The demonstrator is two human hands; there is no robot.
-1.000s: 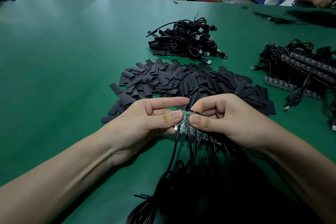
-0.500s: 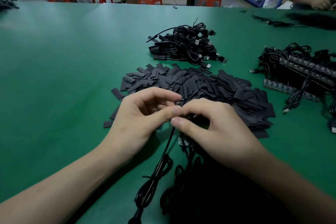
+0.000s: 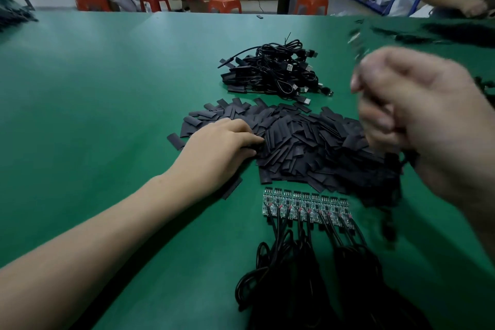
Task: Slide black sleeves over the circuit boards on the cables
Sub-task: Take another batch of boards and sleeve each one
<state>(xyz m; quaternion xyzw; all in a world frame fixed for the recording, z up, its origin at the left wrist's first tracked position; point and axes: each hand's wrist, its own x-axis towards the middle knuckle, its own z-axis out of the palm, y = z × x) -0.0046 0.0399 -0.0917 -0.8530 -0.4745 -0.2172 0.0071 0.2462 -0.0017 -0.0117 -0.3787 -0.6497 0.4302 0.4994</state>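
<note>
My left hand (image 3: 222,147) rests bent-fingered on the sleeves (image 3: 308,142), light, limp flats best pinched by one end; my raised right hand (image 3: 417,115) is curled but blurred, and I cannot tell what either holds.

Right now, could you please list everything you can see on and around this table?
Green matted table: one, green, fills most of the view.
Flat black sleeves: one large heap, black, table centre.
Small green circuit boards on black cables: about nine, green, side by side in a row nearer than the heap.
Tangled pile of black cables with USB plugs: one, black, beyond the heap.
Orange plastic stools: at least four, orange, behind the table.
Another person's arm: one, far right corner.
Left hand: one, on the heap's left edge, fingertips among the sleeves.
Right hand: one, raised at the right, blurred; grip unclear.
</note>
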